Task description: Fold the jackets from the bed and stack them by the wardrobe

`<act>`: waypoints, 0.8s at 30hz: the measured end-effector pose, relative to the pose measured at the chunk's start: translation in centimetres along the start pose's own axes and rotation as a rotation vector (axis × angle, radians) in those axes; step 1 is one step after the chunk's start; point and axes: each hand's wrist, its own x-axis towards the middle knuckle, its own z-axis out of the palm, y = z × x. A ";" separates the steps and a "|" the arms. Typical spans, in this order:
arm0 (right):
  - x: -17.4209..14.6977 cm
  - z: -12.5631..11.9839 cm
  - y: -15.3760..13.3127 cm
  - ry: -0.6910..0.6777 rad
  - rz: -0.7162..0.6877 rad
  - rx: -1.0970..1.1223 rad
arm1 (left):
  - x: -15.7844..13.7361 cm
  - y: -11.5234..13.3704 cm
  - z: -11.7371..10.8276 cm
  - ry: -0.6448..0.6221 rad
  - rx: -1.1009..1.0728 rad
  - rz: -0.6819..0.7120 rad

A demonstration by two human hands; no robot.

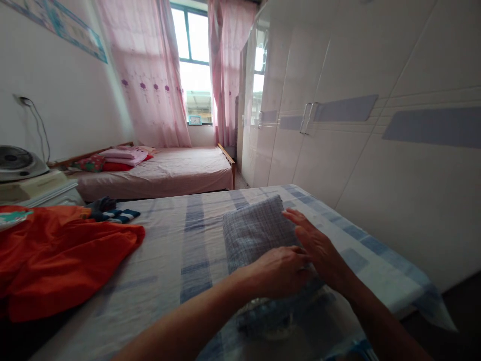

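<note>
A folded grey-blue plaid cloth (257, 228) lies on the bed in front of me. My left hand (278, 271) is over its near part, fingers curled onto the fabric; the fingertips are partly hidden. My right hand (319, 248) is at the cloth's right side with its fingers stretched out, crossing close to the left fingertips. Nearer to me, below my hands, is a darker plaid bundle (259, 318), shadowed and blurred, with something shiny around it.
Orange clothing (67, 255) is spread at the left, near dark-and-white striped fabric (124, 215). The bed's patterned sheet (161, 260) runs under everything. Behind stands another bed (180, 170) with pillows. A wardrobe (338, 160) lines the right; a fan (18, 163) sits far left.
</note>
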 end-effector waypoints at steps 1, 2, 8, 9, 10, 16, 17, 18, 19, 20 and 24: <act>0.9 0.6 -0.3 -0.068 -0.055 -0.023 | -1.3 0.2 -1.0 0.020 0.094 0.038; 1.8 1.3 -0.5 -0.127 -0.092 -0.064 | -2.5 0.0 -2.0 0.078 0.199 0.041; 5.0 4.9 2.6 -0.228 -0.015 -0.372 | -5.4 -5.7 -5.3 0.266 0.680 -0.178; 4.9 5.5 3.6 -0.249 0.019 -0.404 | -5.2 -6.8 -5.1 0.210 0.700 -0.222; 4.8 6.1 4.6 -0.273 0.056 -0.427 | -4.9 -7.8 -4.8 0.151 0.711 -0.264; 3.7 8.4 8.4 -0.337 0.144 -0.454 | -3.4 -8.3 -3.5 0.033 0.728 -0.379; 3.7 8.5 8.5 -0.339 0.142 -0.454 | -3.6 -7.5 -3.2 0.035 0.712 -0.345; 3.8 8.5 8.5 -0.340 0.140 -0.454 | -4.0 -6.5 -2.8 0.024 0.685 -0.284; 3.8 8.5 8.5 -0.341 0.138 -0.453 | -4.5 -5.5 -2.1 -0.005 0.649 -0.199; 3.9 8.5 8.5 -0.340 0.136 -0.451 | -5.1 -4.4 -1.4 -0.044 0.607 -0.108; 4.0 8.4 8.1 -0.324 0.140 -0.443 | -7.1 -1.5 0.8 -0.152 0.435 0.056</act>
